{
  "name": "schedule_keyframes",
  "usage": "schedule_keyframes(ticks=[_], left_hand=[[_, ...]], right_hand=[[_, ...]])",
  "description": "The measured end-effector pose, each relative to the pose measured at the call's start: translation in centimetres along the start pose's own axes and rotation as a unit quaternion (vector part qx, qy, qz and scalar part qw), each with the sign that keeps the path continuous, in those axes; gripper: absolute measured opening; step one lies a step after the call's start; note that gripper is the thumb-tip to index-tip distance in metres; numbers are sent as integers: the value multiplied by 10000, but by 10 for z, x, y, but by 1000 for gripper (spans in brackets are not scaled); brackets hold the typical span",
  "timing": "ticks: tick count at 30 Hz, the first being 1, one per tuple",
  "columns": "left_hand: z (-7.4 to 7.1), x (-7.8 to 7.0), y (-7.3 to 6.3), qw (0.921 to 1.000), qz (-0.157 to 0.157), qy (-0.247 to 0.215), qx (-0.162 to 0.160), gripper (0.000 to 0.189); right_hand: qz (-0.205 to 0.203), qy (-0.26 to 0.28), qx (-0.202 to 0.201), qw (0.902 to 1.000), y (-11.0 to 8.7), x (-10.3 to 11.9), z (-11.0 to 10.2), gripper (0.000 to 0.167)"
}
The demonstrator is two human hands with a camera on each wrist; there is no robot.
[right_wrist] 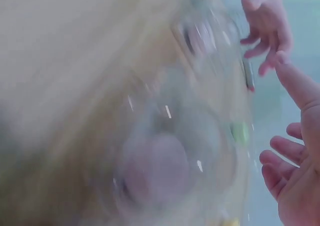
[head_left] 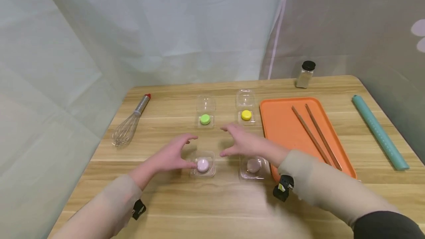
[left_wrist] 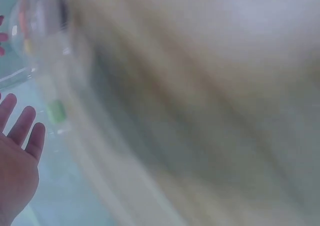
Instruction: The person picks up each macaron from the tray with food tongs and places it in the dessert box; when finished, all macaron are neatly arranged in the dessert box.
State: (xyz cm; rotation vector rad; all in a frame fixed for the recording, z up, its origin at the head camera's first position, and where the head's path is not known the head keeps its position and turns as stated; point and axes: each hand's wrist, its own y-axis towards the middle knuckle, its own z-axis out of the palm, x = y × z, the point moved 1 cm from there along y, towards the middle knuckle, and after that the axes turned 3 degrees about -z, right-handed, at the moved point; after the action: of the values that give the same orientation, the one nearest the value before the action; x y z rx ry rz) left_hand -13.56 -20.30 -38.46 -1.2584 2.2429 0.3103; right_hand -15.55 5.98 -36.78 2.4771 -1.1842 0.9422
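Clear plastic box [head_left: 211, 172], square and glossy, surrounds a smooth, round lilac macaron [head_left: 203, 165]. Pale, creased sheeting [head_left: 199, 21] hangs behind our wood-grained desk [head_left: 216, 209], where the box sits beside our left hand [head_left: 170, 155]. Open wood reaches the left edge; that hand and our right hand [head_left: 244, 142] each form a wide grip.

The clear boxes [head_left: 210, 171] look glossy plastic, the tabletop [head_left: 186, 202] smooth wood.
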Motion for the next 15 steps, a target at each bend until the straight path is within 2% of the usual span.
schedule_keyframes(ticks=[3, 7, 15], left_hand=[[-8, -4, 16, 9999, 100, -10, -49, 87], [-20, -15, 45, 9997, 199, -144, -96, 82], [-37, -36, 110, 9998, -123, 122, -119, 81]], right_hand=[[-1, -191, -248, 9995, -2, -15, -16, 85], [89, -256, -539, 9982, 0, -37, -40, 86], [694, 92, -751, 9947, 10, -63, -87, 85]])
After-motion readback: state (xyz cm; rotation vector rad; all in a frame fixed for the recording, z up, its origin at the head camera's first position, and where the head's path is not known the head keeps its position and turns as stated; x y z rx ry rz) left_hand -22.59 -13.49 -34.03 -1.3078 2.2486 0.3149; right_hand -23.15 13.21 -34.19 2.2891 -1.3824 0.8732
